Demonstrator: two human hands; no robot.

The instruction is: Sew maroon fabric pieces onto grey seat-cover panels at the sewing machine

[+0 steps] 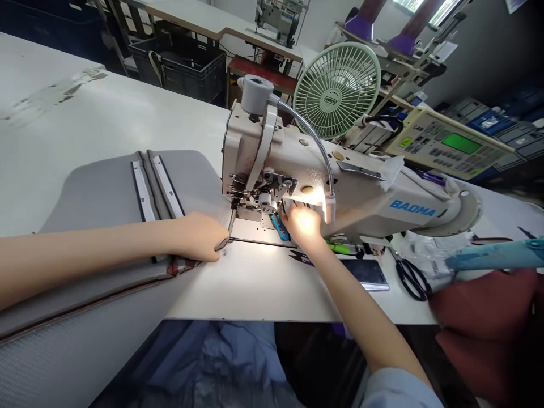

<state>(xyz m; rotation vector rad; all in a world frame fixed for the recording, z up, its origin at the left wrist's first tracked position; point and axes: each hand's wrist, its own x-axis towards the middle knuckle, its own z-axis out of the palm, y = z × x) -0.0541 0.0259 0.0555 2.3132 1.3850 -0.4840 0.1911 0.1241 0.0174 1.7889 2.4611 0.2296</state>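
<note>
Clamped on the fabric (102, 192) edge, left hand (202, 235); can't tell about my right hand (302, 225).
Right's up close to the machine (361, 195); table (250, 283) between my forearms.

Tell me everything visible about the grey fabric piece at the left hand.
The grey fabric piece looks like padded cloth, its nearer part finely textured. Two white strips flank a darker seam band, and a brown line runs along it lower down. It lies on the white table, extending past the near edge. The left hand grips its edge beside the sewing machine; the forearm hides some.
</note>
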